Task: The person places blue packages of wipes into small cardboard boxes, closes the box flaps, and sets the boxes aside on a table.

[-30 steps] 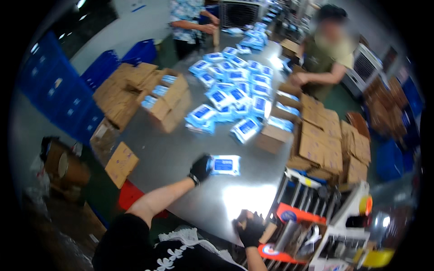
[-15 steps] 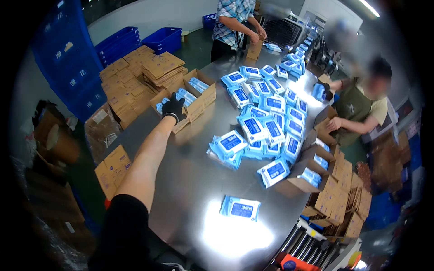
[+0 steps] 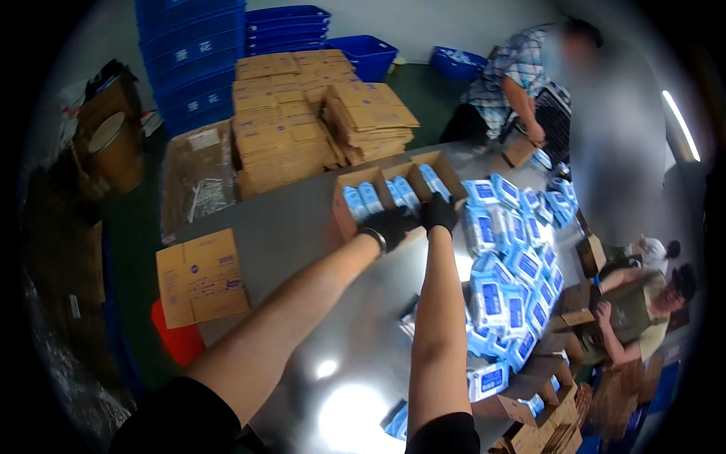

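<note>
Three open cardboard boxes (image 3: pixel 349 180) stand side by side at the table's far edge, with blue-and-white wipes packs (image 3: pixel 403 193) upright inside. My left hand (image 3: pixel 388 228), in a black glove, is at the near wall of the left and middle boxes, its fingers bent against the cardboard. Close beside it, my black-gloved right hand (image 3: pixel 439 213) curls over the near edge of the right box, by a pack inside. The dark gloves partly hide the fingertips. A large heap of wipes packs (image 3: pixel 522 265) covers the table to the right of my right forearm.
Flattened cartons (image 3: pixel 370 110) are stacked beyond the boxes; one flat carton (image 3: pixel 200 276) lies at the table's left edge. Blue crates (image 3: pixel 189 57) stand behind. A person in plaid (image 3: pixel 522 83) handles a box at upper right; another in an apron (image 3: pixel 639 314) holds one at right.
The view has swung left. My right hand has come into view and reached the right box. My left hand has gone from above the packs to the boxes' near side.
</note>
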Tool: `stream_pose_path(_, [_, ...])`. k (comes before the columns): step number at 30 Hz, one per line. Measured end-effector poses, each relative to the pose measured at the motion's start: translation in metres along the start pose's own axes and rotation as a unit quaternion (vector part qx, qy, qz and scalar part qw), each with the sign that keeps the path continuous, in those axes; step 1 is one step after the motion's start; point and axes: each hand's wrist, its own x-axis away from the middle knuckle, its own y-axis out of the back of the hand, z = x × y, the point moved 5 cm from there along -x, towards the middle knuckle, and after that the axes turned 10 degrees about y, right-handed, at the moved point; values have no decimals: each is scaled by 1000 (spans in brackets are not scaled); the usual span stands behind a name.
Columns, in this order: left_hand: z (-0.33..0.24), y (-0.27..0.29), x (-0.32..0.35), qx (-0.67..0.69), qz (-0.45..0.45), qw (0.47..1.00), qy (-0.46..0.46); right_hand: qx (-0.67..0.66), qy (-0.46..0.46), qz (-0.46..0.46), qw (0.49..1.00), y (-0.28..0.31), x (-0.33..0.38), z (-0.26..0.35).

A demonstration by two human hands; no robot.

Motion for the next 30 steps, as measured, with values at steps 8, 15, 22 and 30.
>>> stream_pose_path(8, [-62, 2, 179, 109, 87, 984, 108, 40, 249, -80, 964, -20, 147, 21])
stream_pose_path(15, [-210, -52, 393, 117, 106, 986, 58, -23, 265, 11, 964, 42, 378, 25])
stream_pose_path(22, [-251, 7, 479, 321, 43, 945, 51, -227, 38, -164, 959, 120, 532, 7])
stream_pose_path(30, [-170, -20, 581, 134, 27, 933, 334, -270, -150, -2, 951, 10, 698, 1])
